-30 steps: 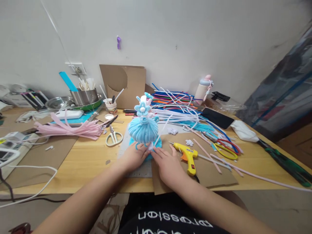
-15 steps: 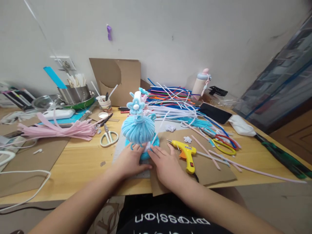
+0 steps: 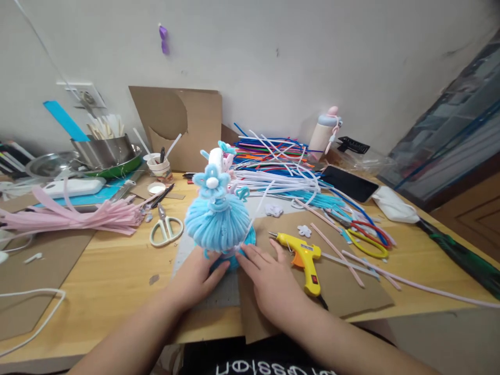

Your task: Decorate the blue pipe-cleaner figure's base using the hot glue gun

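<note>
A light blue pipe-cleaner ornament (image 3: 217, 221) stands in front of me, with a rounded, ribbed body, a flower with a white centre (image 3: 212, 182) and a round, coiled blue base (image 3: 250, 237). My left hand (image 3: 195, 278) holds the near left of the base; its fingertips are hidden under the body and its thumb lies along the base's front. Against the base's right side press the fingers of my right hand (image 3: 269, 273), its index finger raised apart. A thin white stick (image 3: 262, 200) slants up beside the body. Right of my hand lies a yellow hot glue gun (image 3: 302, 255).
White-handled scissors (image 3: 166, 229) and pink strips (image 3: 78, 213) lie left. Behind are bundled pipe cleaners (image 3: 273, 156), a phone (image 3: 348, 183) and a bottle (image 3: 326, 133). Small white flowers (image 3: 304, 230) and yellow-handled scissors (image 3: 367, 245) lie right, near cardboard (image 3: 351, 299).
The view has shifted closer and lower on the table. The ornament tips slightly toward me, and my left thumb has moved up against the base. My right hand stays at the base's right side.
</note>
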Demonstrator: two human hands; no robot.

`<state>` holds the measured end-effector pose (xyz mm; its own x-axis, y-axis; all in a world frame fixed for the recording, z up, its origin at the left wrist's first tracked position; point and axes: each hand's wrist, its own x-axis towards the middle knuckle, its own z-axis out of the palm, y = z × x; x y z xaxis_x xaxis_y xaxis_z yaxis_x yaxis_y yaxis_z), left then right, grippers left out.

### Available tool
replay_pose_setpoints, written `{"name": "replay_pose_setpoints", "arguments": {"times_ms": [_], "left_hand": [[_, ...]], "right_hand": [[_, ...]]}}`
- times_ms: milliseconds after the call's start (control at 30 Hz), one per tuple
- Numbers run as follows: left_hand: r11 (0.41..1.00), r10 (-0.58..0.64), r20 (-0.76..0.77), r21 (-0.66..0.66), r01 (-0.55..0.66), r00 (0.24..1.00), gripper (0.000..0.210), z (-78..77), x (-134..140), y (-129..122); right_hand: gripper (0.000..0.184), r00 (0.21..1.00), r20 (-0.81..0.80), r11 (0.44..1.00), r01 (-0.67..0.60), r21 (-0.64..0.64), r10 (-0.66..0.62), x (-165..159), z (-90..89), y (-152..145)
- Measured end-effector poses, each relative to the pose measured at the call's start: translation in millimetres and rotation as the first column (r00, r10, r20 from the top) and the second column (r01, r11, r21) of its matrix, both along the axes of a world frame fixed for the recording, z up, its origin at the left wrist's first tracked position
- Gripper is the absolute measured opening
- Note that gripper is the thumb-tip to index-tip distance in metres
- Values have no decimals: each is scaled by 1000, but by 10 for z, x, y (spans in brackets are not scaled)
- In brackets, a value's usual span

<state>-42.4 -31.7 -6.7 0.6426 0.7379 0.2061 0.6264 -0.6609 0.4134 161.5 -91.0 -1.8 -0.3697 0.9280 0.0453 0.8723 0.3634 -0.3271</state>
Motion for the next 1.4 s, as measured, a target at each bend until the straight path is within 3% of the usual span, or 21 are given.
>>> {"name": "replay_pose_setpoints", "arguments": {"times_ms": [333,667,967,1400], "left_hand": [[991,-37,-34,126,41,999,35,-12,35,-26],[982,-19,-24,185,23,1000,35,-43,36,-38],[996,-24,-165,84,38,986,51,3,142,-64],[999,-5,-124,-48,-1,992,48,17,172,-123]], "right_hand": [[52,1000,2,999,-1,36,1,6,15,25],[48,998,68,994,22,-104,-15,-85,210,48],[45,999,42,998,28,-60,-25,-68,198,50],[38,999,19,999,33,32,-33,-63,160,64]]}}
